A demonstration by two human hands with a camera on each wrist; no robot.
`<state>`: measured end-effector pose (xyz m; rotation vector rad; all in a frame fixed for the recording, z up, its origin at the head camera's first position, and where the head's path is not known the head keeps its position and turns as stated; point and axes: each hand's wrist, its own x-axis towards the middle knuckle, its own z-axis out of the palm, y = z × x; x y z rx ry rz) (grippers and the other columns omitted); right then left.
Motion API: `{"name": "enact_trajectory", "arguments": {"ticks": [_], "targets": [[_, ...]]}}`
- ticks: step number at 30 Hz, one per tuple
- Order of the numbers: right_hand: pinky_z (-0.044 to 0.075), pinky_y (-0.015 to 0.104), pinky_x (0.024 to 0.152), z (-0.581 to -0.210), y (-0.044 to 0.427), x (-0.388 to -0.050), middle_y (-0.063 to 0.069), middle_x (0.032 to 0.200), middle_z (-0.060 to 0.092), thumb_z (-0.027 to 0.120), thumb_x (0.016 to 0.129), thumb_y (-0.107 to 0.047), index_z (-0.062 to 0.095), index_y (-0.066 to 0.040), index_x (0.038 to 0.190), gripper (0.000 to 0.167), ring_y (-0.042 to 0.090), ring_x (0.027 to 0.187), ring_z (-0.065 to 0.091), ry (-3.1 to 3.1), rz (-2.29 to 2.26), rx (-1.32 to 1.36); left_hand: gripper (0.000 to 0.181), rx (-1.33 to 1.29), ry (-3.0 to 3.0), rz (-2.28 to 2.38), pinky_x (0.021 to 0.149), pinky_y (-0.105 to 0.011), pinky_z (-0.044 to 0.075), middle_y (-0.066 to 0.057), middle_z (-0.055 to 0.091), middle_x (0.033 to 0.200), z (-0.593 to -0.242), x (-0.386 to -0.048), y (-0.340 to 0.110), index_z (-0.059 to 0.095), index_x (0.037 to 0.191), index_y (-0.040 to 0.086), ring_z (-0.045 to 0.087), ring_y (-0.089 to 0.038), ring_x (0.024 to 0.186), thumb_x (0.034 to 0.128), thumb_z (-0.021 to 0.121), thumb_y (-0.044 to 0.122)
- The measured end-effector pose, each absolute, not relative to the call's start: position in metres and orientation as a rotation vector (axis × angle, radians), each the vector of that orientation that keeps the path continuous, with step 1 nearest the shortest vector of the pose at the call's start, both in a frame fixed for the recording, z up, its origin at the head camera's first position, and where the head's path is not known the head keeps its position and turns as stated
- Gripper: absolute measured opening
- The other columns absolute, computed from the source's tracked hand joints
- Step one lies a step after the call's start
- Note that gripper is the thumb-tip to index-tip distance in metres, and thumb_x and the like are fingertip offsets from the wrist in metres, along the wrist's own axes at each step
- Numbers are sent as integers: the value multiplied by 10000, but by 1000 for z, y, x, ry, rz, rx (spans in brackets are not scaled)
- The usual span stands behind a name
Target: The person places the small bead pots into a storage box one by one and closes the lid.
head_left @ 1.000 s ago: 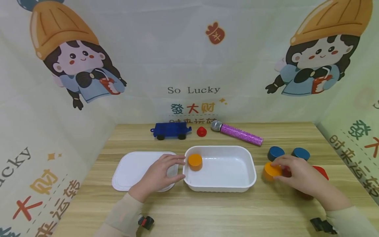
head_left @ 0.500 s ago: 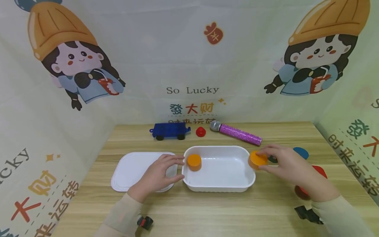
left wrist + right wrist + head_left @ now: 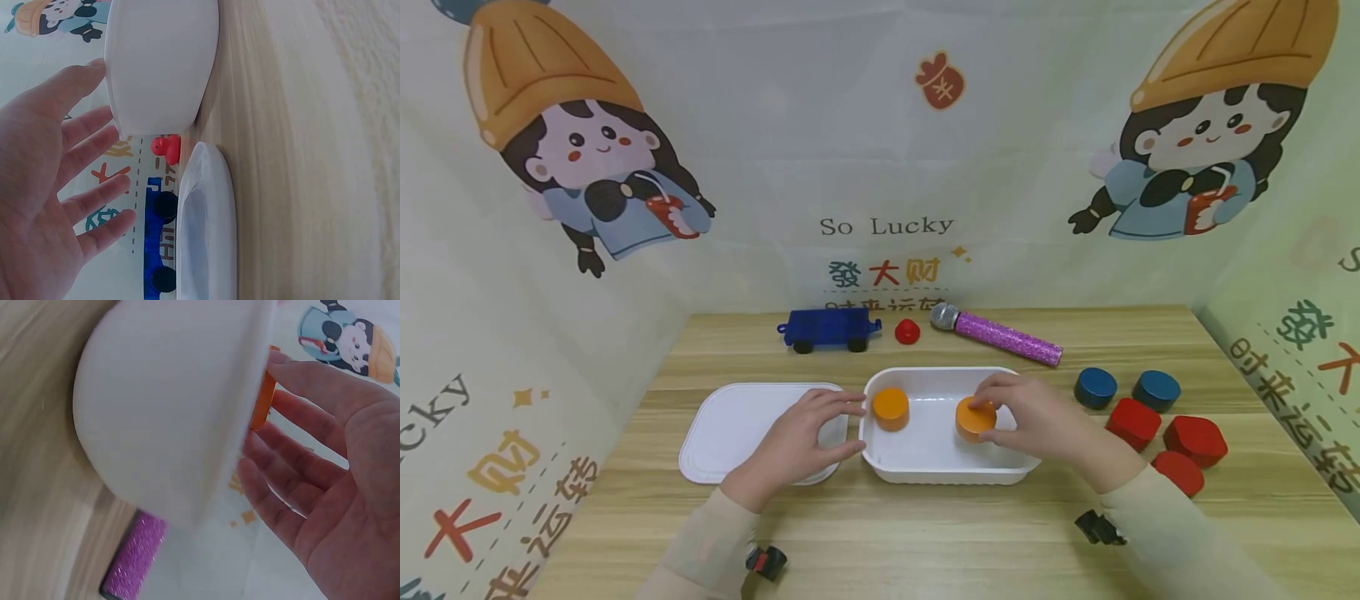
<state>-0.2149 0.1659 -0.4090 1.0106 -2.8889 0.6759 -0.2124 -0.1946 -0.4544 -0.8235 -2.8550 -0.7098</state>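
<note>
White rounded plastic lid point(image 3: 722, 433): flat on the wooden tabletop point(image 3: 925, 542).
Left hand point(image 3: 797, 442): the grip is relaxed, fingers extended to the left end of the white rectangular plastic box point(image 3: 951, 477).
First orange round block point(image 3: 891, 409): stands inside the box, at left.
Second orange round block point(image 3: 972, 426): over the box's floor, partly above the rim.
Right hand point(image 3: 1045, 421): the grip pinches the second block; the step seems placing it; next move probably calls for lowering, then loosening gently.

Left hand point(image 3: 805, 433): fingers point(image 3: 99, 201) are pointing toward the right hand point(image 3: 1033, 417), thumb point(image 3: 70, 89) standing apart; sleeved forearm point(image 3: 702, 542) is lying behind. Right hand: thumb and fingertips are pinching; sleeved forearm is lying behind.
</note>
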Motion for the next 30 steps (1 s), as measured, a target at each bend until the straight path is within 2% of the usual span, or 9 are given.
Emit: {"name": "enact_trajectory", "arguments": {"ticks": [5, 12, 22, 30], "targets": [[595, 375, 964, -416, 146, -220, 9, 1166, 709, 856, 861, -234, 771, -131, 1156, 324, 173, 1045, 653, -2871, 684, 1101, 452, -828, -2847, -711, 1170, -511, 443, 75, 613, 1469, -453, -212, -194, 735, 1271, 212, 531, -221, 1365, 897, 788, 460], [599, 312, 907, -421, 120, -227, 8, 1115, 714, 863, 849, -191, 770, -107, 1123, 301, 153, 962, 662, -2810, 720, 1245, 417, -820, -2843, -729, 1166, -526, 444, 63, 616, 1467, -450, -211, -194, 738, 1257, 205, 528, -236, 1368, 899, 798, 411], [594, 299, 912, -429, 95, -230, -24, 1141, 719, 866, 850, -232, 777, -141, 1140, 317, 122, 956, 656, -2844, 787, 1314, 428, -833, -2826, -714, 1151, -522, 462, 65, 627, 1455, -453, -213, -190, 740, 1259, 213, 536, -229, 1347, 895, 796, 431], [577, 288, 972, -435, 80, -233, -22, 1180, 726, 862, 856, -220, 781, -150, 1172, 333, 118, 1013, 663, -2901, 792, 1354, 432, -815, -2847, -715, 1151, -527, 460, 65, 617, 1465, -453, -212, -192, 731, 1276, 227, 533, -226, 1350, 901, 791, 433]]}}
